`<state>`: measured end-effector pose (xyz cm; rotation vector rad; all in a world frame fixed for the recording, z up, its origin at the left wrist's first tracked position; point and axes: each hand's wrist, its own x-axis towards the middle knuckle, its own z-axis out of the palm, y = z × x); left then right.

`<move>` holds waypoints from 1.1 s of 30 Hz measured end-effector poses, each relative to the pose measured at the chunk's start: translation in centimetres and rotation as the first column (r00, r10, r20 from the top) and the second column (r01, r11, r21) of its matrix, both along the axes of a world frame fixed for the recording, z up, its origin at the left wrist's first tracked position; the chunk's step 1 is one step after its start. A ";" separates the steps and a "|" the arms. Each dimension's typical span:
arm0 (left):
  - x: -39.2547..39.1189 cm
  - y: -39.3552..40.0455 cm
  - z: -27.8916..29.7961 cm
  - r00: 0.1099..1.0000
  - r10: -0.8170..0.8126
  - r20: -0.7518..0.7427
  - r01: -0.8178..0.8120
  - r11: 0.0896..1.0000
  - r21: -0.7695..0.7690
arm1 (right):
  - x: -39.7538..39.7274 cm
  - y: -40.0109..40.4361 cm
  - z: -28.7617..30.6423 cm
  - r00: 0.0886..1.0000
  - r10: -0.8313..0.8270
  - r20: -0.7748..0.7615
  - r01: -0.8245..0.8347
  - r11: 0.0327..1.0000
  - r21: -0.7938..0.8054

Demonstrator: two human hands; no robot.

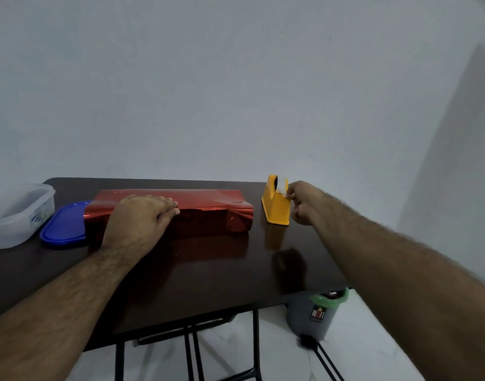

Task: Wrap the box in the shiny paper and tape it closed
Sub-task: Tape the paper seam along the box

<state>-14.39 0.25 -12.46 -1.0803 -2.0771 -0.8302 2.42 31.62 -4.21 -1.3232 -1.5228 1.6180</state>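
Note:
A long box covered in shiny red paper [208,213] lies across the dark table [208,276]. My left hand [142,218] rests flat on top of its left half, fingers together, pressing the paper down. The paper at the box's right end is crumpled inward. A yellow tape dispenser [274,207] stands just right of the box. My right hand [304,202] is at the dispenser's right side, thumb and fingers pinched on the end of the clear tape [284,188] at its top.
A clear plastic tub [18,213] and a blue lid [65,226] sit at the table's left edge, the lid touching the box. A grey bin [312,314] with a green liner stands on the floor under the table's right corner. A wall is close behind.

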 end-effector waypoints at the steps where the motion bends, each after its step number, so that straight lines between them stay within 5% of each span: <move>1: 0.0 0.0 0.0 1.000 0.006 -0.003 -0.006 1.000 -0.002 | 0.1 0.0 -0.4 1.000 -0.006 -0.012 0.006 1.000 -0.006; 15: -0.3 0.1 -0.2 1.000 0.019 -0.009 -0.019 1.000 -0.001 | -1.1 0.3 -5.3 0.954 -0.132 -0.270 0.115 0.990 -0.075; 23: -0.3 0.2 -0.1 0.999 0.038 -0.004 -0.038 0.999 -0.021 | -1.0 -0.7 -6.3 0.925 -0.203 -0.320 0.221 0.975 0.019; 28: -0.1 0.2 -0.1 0.999 0.044 -0.014 -0.044 0.999 -0.018 | -0.3 -1.4 -6.8 0.958 -0.187 -0.218 0.213 0.971 0.105; 33: 0.3 0.0 0.1 0.999 0.031 -0.017 -0.031 1.000 -0.005 | 0.4 -2.7 -7.3 0.936 0.012 -0.352 0.070 0.974 0.217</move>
